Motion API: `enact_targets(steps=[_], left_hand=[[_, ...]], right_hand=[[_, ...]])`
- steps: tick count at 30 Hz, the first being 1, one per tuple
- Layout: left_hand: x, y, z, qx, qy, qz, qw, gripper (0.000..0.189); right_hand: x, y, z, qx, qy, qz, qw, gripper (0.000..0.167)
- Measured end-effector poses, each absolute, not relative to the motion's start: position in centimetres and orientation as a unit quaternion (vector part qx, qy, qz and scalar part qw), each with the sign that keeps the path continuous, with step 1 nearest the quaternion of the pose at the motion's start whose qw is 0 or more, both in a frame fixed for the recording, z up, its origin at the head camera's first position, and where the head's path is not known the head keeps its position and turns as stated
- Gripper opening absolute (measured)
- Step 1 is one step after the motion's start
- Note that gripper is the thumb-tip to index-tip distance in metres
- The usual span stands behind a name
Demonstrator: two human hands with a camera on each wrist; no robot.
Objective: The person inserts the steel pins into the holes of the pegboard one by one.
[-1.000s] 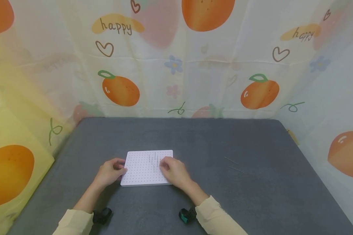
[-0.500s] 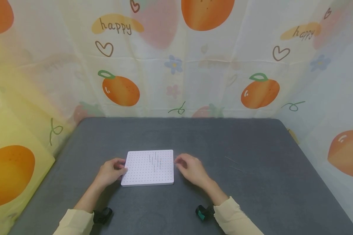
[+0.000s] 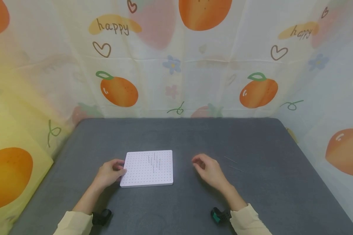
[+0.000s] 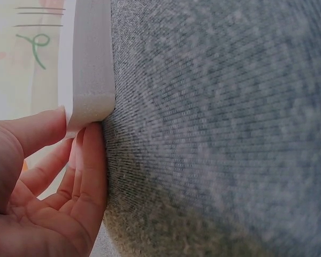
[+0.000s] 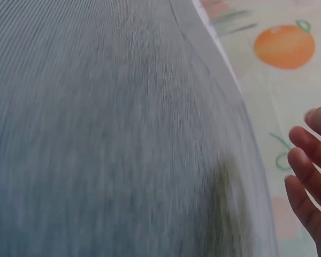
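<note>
A white board (image 3: 138, 171) with a grid of small holes lies on the dark table. Several thin, needle-like metal pins (image 3: 159, 164) stand upright in its right half. My left hand (image 3: 108, 171) grips the board's left edge. In the left wrist view, the thumb (image 4: 45, 128) lies along the upper edge of the board's corner and the fingers (image 4: 93, 171) come in against its side. To the right of the board, my right hand (image 3: 209, 169) hovers with loosely bent fingers. The right wrist view shows those fingers (image 5: 310, 166) apart and holding nothing.
Two loose thin pins lie right of my right hand, a farther pin (image 3: 230, 160) and a nearer pin (image 3: 236, 168). A fruit-print curtain (image 3: 194, 81) hangs behind the table (image 3: 194, 137) and at both sides. A black wrist camera (image 3: 101, 217) sits below my left hand.
My right hand has left the pins on the board and moved right, past the board's edge, toward the loose pins. My left hand stays at the board's left edge.
</note>
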State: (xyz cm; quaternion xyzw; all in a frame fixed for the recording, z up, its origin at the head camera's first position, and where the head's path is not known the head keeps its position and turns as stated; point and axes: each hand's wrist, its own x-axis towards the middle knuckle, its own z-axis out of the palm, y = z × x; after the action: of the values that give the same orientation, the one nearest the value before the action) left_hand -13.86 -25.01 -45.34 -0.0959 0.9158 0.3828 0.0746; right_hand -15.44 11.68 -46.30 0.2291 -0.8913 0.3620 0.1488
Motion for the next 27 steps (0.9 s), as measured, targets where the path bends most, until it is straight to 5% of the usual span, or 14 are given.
enact_targets(steps=[19,27], left_hand=[[-13.7,-25.2,-45.2,-0.099,0.913,0.387,0.082,0.042],[-13.8,-25.1,-45.2,-0.099,0.912,0.389,0.082,0.042]], right_hand=[[-14.8,19.0,-47.3,0.142,-0.909,0.350,0.173,0.018],[-14.5,21.5,-47.2,0.081,-0.923,0.350,0.138,0.017]])
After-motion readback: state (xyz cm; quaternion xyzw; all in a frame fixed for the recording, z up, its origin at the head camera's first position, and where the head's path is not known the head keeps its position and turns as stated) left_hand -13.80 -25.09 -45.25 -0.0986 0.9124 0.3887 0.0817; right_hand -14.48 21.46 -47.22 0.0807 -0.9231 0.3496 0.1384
